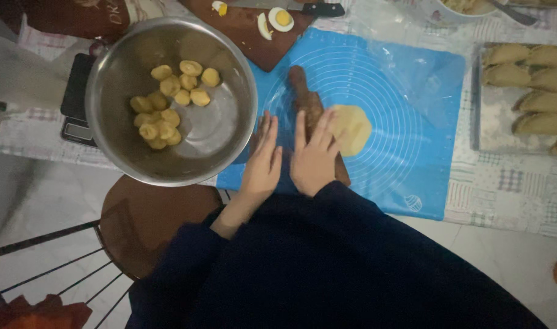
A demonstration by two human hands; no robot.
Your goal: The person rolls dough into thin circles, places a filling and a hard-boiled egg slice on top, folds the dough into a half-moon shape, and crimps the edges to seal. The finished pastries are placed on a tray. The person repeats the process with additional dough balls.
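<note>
Our left hand [261, 164] and right hand [314, 159] press flat, fingers spread, on the brown wooden rolling pin [309, 105] over the pale dough disc [350, 129] on the blue silicone mat [406, 134]. Just left, the round steel bowl [117, 79] holds yellow dough balls [169, 103]; the tray [486, 131] at right holds folded pastries [534, 79].

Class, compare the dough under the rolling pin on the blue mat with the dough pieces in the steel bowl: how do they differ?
The dough on the mat is one flat, wide disc; the pieces in the bowl are many small rounded lumps. The disc lies on the blue mat against the rolling pin; the lumps sit clustered, untouched. Both are pale yellow.
</note>
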